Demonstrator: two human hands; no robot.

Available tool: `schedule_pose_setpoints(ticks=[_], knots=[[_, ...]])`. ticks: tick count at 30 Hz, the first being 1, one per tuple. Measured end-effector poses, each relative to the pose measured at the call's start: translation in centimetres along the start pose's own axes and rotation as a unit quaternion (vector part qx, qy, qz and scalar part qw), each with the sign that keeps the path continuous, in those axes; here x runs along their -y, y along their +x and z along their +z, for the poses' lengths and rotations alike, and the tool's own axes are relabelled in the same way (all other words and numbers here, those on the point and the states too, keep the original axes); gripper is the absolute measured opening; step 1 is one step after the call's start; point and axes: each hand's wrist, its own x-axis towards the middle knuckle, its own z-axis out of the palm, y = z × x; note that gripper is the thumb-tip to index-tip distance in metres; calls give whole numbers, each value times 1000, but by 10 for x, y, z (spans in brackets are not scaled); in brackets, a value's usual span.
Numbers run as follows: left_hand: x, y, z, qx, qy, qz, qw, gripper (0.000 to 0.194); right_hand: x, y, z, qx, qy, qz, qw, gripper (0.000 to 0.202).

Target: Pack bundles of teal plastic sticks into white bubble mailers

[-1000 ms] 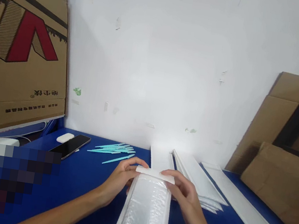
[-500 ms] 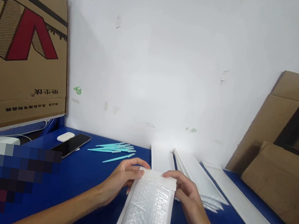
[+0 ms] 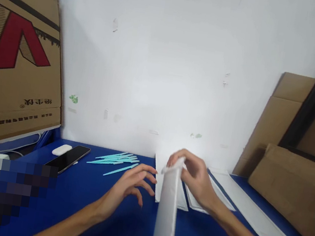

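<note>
- My right hand clamps the top end of a white mailer, fingers and thumb pinched together on it.
- My left hand hovers open, fingers apart and curved, just left of the mailer and near its top.
- The mailer stands narrow side toward me over the blue table, its lower end out of view toward the near edge.
- Behind it, more white envelopes lie flat, fanned from the far edge toward the right side.
- Pale blue sticks lie in a loose pile near the far edge, left of center.
- A dark phone and a white case sit near the far left corner.
- A printed carton stands at the left edge; brown cardboard lines the right.
</note>
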Motion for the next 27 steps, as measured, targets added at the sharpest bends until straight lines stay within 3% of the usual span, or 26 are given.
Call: schedule_pose_setpoints(ticks=[4, 6, 12, 15, 20, 23, 27], knots=[[-14, -3, -3, 75, -70, -16, 995, 57, -7, 45, -2, -16, -138, 29, 990, 11], [-20, -5, -2, 90, -40, -22, 995, 55, -18, 63, -3, -1, -171, 68, 983, 11], [-34, 16, 5, -60, 105, -31, 992, 52, -49, 105, -13, 76, -269, 174, 944, 26], [-19, 45, 3, -69, 135, -49, 987, 57, -67, 120, -17, 116, -343, 232, 903, 33], [33, 84, -9, -148, 291, -74, 942, 52, -108, 117, -8, 196, -424, 292, 835, 34], [53, 88, -15, -188, 377, -89, 903, 52, -126, 102, 3, 225, -452, 298, 810, 35], [63, 84, -14, -169, 438, -101, 877, 52, -131, 89, 3, 205, -501, 285, 791, 34]])
